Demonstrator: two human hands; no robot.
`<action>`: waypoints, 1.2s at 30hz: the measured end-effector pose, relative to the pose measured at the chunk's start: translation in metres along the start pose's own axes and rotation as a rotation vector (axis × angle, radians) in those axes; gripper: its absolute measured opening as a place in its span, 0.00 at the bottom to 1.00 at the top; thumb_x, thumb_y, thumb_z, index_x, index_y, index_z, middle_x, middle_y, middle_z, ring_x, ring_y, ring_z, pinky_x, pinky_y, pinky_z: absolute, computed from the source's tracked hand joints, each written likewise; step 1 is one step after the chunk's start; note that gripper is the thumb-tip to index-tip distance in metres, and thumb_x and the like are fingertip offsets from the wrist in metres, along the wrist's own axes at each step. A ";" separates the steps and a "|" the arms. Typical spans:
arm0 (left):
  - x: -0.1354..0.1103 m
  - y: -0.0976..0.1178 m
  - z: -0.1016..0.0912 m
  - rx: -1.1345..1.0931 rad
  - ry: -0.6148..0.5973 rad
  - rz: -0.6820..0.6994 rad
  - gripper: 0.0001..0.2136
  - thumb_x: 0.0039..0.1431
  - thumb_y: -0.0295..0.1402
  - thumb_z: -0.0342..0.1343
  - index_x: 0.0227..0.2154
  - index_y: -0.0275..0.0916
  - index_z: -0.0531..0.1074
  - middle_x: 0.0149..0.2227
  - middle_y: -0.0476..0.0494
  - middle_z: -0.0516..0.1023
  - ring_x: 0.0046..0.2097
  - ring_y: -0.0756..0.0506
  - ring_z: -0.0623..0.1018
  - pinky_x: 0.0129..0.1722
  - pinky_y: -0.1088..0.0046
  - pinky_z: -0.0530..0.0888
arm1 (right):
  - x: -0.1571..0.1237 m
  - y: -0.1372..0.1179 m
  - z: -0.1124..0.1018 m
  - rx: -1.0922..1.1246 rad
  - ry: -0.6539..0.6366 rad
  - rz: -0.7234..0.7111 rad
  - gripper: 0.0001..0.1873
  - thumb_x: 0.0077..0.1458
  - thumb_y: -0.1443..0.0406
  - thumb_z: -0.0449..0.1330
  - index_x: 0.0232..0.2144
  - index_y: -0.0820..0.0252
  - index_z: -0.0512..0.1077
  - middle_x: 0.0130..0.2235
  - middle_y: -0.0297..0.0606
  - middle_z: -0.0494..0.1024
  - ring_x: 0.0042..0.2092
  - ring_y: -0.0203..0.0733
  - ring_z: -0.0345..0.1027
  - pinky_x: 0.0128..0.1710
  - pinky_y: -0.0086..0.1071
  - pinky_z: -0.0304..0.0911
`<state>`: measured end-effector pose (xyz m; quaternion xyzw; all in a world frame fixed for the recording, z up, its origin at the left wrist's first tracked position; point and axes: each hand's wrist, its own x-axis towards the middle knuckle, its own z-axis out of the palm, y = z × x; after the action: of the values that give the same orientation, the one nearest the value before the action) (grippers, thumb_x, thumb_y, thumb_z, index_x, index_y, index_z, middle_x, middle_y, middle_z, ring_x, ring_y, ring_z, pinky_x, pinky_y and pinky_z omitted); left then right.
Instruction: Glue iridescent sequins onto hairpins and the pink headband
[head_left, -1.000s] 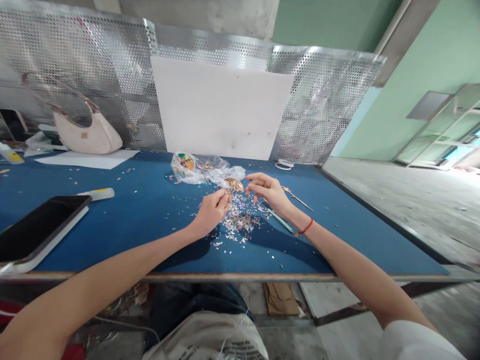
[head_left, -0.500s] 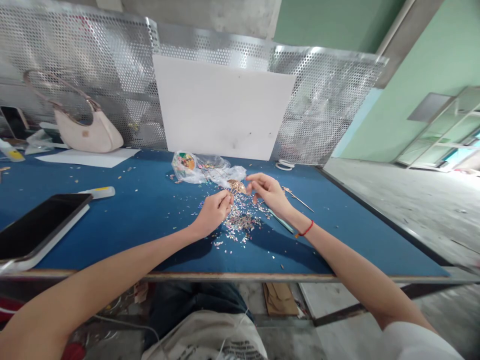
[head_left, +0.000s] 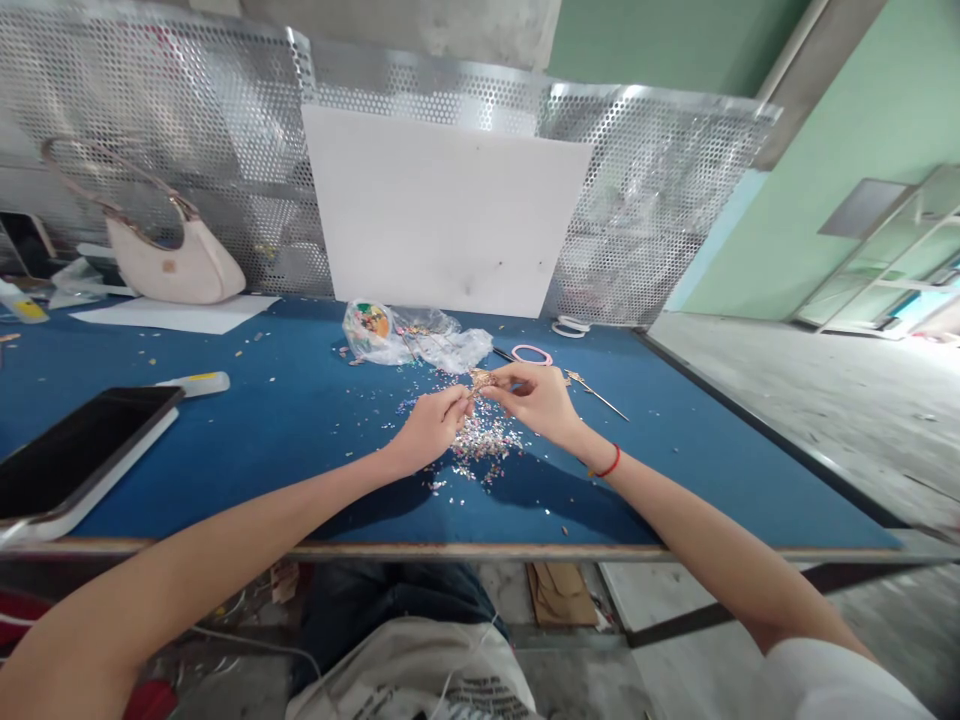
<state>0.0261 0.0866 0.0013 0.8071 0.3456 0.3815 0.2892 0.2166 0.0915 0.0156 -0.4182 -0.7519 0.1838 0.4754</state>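
A small gold-coloured metal ornament (head_left: 480, 378) is held between my two hands above the blue table mat. My left hand (head_left: 429, 430) is closed in a pinch around its lower left end, hiding part of it. My right hand (head_left: 541, 402) pinches its right side between thumb and fingers, touching it from above. Below both hands lies a scattered heap of tiny glittering pieces (head_left: 480, 445). Right of my right hand, a thin gold stick with a decorated end (head_left: 600, 397) lies on the mat.
Behind my hands are a clear plastic bag (head_left: 457, 348) with small colourful parts, a pink ring (head_left: 532, 355) and white rings (head_left: 570, 327). A tablet (head_left: 82, 450), a glue bottle (head_left: 206, 384) and a handbag (head_left: 176, 262) are on the left. A white board (head_left: 450, 210) stands at the back.
My right hand has moved left and down and its fingers have closed on the ornament. The pink ring behind it now shows; the pale green tool below it is now hidden.
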 end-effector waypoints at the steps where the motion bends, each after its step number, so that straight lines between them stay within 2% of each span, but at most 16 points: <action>1: 0.000 0.000 0.000 0.017 -0.002 0.007 0.10 0.61 0.27 0.41 0.25 0.39 0.60 0.18 0.56 0.58 0.21 0.53 0.59 0.25 0.76 0.58 | 0.000 -0.001 -0.001 -0.002 -0.002 0.001 0.11 0.52 0.56 0.63 0.29 0.58 0.75 0.25 0.35 0.74 0.25 0.35 0.62 0.24 0.31 0.61; 6: 0.000 0.001 0.001 0.066 -0.023 0.024 0.10 0.61 0.27 0.42 0.25 0.39 0.61 0.19 0.54 0.62 0.22 0.52 0.62 0.26 0.76 0.59 | 0.000 -0.003 -0.002 -0.196 0.046 -0.057 0.18 0.59 0.58 0.55 0.19 0.58 0.67 0.18 0.32 0.66 0.21 0.33 0.55 0.23 0.31 0.52; 9: 0.000 0.001 0.003 0.073 -0.017 0.020 0.10 0.62 0.28 0.41 0.25 0.39 0.61 0.19 0.54 0.63 0.22 0.52 0.64 0.27 0.76 0.59 | 0.001 -0.001 0.002 -0.357 0.073 -0.112 0.18 0.61 0.61 0.51 0.19 0.57 0.62 0.19 0.32 0.64 0.21 0.33 0.54 0.24 0.31 0.50; 12: 0.000 0.000 0.004 0.071 -0.020 -0.004 0.10 0.62 0.29 0.41 0.26 0.39 0.62 0.19 0.54 0.63 0.22 0.51 0.64 0.27 0.76 0.60 | 0.001 0.004 0.006 -0.442 0.070 -0.117 0.17 0.63 0.62 0.48 0.21 0.57 0.61 0.20 0.33 0.65 0.22 0.34 0.55 0.25 0.32 0.49; 15: 0.001 -0.003 0.004 0.057 -0.025 -0.029 0.10 0.62 0.29 0.41 0.25 0.39 0.62 0.19 0.54 0.63 0.22 0.51 0.64 0.26 0.76 0.59 | 0.002 0.007 0.005 -0.373 0.084 -0.060 0.15 0.63 0.62 0.47 0.25 0.57 0.64 0.22 0.35 0.70 0.23 0.35 0.61 0.26 0.31 0.54; 20: 0.000 -0.006 0.003 0.071 -0.014 -0.031 0.10 0.62 0.28 0.41 0.26 0.39 0.62 0.20 0.54 0.63 0.22 0.52 0.64 0.27 0.76 0.59 | 0.003 0.003 -0.004 -0.030 0.011 0.047 0.17 0.63 0.56 0.49 0.32 0.59 0.71 0.26 0.36 0.74 0.23 0.35 0.67 0.22 0.29 0.62; 25: 0.001 -0.004 0.002 0.072 0.018 -0.038 0.10 0.62 0.28 0.42 0.26 0.38 0.63 0.19 0.54 0.63 0.22 0.51 0.65 0.27 0.76 0.60 | 0.002 -0.003 -0.005 0.023 -0.031 0.023 0.16 0.59 0.56 0.56 0.38 0.58 0.78 0.31 0.37 0.79 0.25 0.35 0.68 0.23 0.30 0.66; 29: 0.001 -0.004 0.001 0.087 0.009 -0.029 0.10 0.62 0.28 0.41 0.27 0.38 0.64 0.19 0.54 0.63 0.22 0.51 0.65 0.27 0.76 0.60 | 0.001 -0.001 -0.004 -0.159 0.009 -0.110 0.12 0.57 0.60 0.59 0.38 0.58 0.79 0.34 0.40 0.82 0.29 0.38 0.71 0.27 0.32 0.68; 32: 0.000 -0.003 0.002 0.090 -0.004 -0.026 0.10 0.62 0.28 0.41 0.26 0.39 0.63 0.19 0.54 0.63 0.22 0.51 0.64 0.26 0.76 0.60 | -0.001 0.004 -0.002 -0.328 0.046 -0.256 0.10 0.59 0.63 0.57 0.35 0.58 0.79 0.32 0.39 0.81 0.27 0.36 0.70 0.29 0.32 0.66; 36: -0.003 0.002 0.003 0.041 -0.042 -0.016 0.10 0.62 0.28 0.41 0.27 0.39 0.62 0.19 0.55 0.63 0.22 0.52 0.64 0.26 0.77 0.60 | -0.004 0.012 0.001 -0.423 0.146 -0.414 0.11 0.62 0.65 0.53 0.34 0.60 0.75 0.28 0.38 0.78 0.27 0.35 0.68 0.29 0.30 0.63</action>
<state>0.0276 0.0825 0.0000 0.8178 0.3537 0.3552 0.2828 0.2220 0.0948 0.0050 -0.3578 -0.8066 -0.1083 0.4579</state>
